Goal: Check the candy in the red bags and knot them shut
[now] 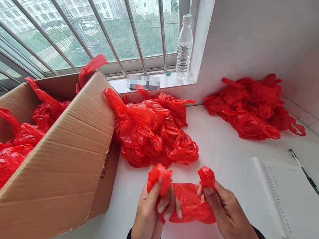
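A thin red plastic bag stretches between my two hands above the white tabletop. My left hand is closed around one bunched end, and a crumpled tuft sticks up past the thumb. Another bunched part pokes out over the thumb and fingers of my right hand, which pinches it. The middle of the bag hangs loosely between them, partly behind my left fingers. Just beyond my hands lies a heap of red plastic bags, crumpled or knotted, against the cardboard box.
An open cardboard box with more red bags stands at left. Another red bag pile lies by the wall. At right are a notebook and a pen. A water bottle stands on the sill by the barred window.
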Demonstrator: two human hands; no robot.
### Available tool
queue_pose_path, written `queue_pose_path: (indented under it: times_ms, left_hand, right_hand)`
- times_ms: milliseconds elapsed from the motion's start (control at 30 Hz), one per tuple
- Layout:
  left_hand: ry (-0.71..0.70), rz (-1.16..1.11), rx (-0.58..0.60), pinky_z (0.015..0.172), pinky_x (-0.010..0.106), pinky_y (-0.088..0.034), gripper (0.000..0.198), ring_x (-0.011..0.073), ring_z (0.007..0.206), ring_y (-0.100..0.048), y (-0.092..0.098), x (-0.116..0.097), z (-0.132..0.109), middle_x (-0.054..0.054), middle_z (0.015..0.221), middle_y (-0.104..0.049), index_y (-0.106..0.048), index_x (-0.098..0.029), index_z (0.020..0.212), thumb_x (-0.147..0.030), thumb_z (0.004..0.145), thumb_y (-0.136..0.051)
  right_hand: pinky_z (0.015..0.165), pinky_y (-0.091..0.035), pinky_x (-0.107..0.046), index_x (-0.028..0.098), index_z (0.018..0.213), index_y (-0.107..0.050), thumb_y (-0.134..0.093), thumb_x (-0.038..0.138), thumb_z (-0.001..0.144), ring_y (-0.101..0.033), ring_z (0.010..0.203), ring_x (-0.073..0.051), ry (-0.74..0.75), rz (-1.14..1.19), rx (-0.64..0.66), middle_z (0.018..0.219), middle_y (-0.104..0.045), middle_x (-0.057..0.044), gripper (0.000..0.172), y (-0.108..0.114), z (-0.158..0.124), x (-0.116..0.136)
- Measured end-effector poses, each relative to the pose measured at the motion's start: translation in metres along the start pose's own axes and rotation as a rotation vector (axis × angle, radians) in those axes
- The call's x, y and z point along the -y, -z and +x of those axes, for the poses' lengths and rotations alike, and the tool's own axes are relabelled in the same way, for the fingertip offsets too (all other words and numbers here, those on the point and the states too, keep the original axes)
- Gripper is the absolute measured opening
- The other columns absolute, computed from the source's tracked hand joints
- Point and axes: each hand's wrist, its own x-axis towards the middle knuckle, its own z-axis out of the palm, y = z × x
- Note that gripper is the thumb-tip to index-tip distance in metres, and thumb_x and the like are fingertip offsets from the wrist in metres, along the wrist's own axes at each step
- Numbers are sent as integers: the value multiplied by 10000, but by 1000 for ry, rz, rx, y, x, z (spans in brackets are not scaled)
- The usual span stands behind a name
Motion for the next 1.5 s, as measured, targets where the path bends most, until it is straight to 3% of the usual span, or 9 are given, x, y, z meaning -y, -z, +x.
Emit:
queue_pose_path:
  times_ms: [100, 233, 400, 533, 767, 900, 1067, 1267, 1500]
  left_hand:
    - [23, 162, 58, 685, 256, -520, 322, 123, 652, -579, -9, 3, -2, 0, 822, -652, -619, -230, 1152, -436, 919, -706]
    - [28, 305, 232, 981, 385, -489, 791, 269, 1118, -633, -21, 2, -8, 110, 1271, -648, -402, -270, 1491, -506, 831, -769]
    - [-7, 421, 92, 773, 297, -496, 294, 185, 804, -612, -22, 3, -4, 51, 907, -685, -709, -212, 1025, -485, 938, -646]
    - [46, 339, 43, 556, 238, -356, 406, 93, 524, -341, -14, 9, 5, -60, 547, -393, -609, -195, 707, -517, 955, -617]
    - [199, 184, 112, 678, 292, -471, 491, 152, 612, -556, -9, 2, 10, -13, 629, -567, -569, -198, 1332, -544, 1037, -381]
    - [169, 218, 183, 645, 255, -444, 290, 137, 687, -556, -3, -1, 8, 16, 795, -604, -636, -209, 1038, -482, 986, -553]
    - [-29, 441, 307, 653, 252, -440, 147, 127, 704, -518, 3, 0, 2, 10, 835, -587, -596, -204, 876, -310, 913, -690]
    - [-574, 779, 238, 790, 216, -474, 368, 122, 891, -616, 4, 18, 7, 7, 999, -635, -632, -269, 1120, 17, 919, -519]
    - [-842, 976, 188, 863, 201, -510, 512, 121, 1007, -644, 13, 36, 13, 49, 1143, -576, -620, -252, 1340, 40, 931, -523]
  right_hand:
    - [616, -400, -271, 238, 846, -508, -336, 377, 1097, -485, 656, -150, 182, -97, 42, 756, -504, 18, 334, -3, 3, 2]
    - [697, -439, -311, 242, 946, -562, -373, 301, 1079, -588, 791, -188, 306, -306, 73, 874, -629, -21, 239, -4, 8, 3]
    - [759, -483, -390, 238, 999, -607, -489, 422, 1041, -617, 884, -247, 254, -473, 102, 969, -652, -60, 223, 2, 11, 2]
    - [861, -498, -407, 263, 1202, -586, -658, 561, 934, -609, 994, -256, 107, -425, 3, 1063, -641, -44, 407, 13, 13, 7]
    - [1013, -435, -345, 281, 1030, -611, -575, 225, 1025, -602, 930, -158, 399, -239, -37, 944, -651, 26, 66, 14, 7, 19]
    - [1082, -400, -395, 242, 959, -610, -624, 256, 990, -571, 900, -164, 533, -313, 81, 869, -565, 15, 37, 10, 3, 16]
    - [1029, -442, -368, 279, 1215, -608, -443, 516, 1054, -549, 1197, -230, 319, -289, 85, 1216, -607, -63, 331, 15, 9, 10]
    - [679, -474, -314, 238, 1185, -642, -309, 502, 1091, -579, 694, -174, -131, -38, 215, 811, -650, -4, 435, 14, 18, 7]
    - [750, -448, -308, 197, 1004, -611, -466, 405, 1061, -516, 780, -159, -105, 126, 442, 895, -596, -8, 260, 16, 27, -6]
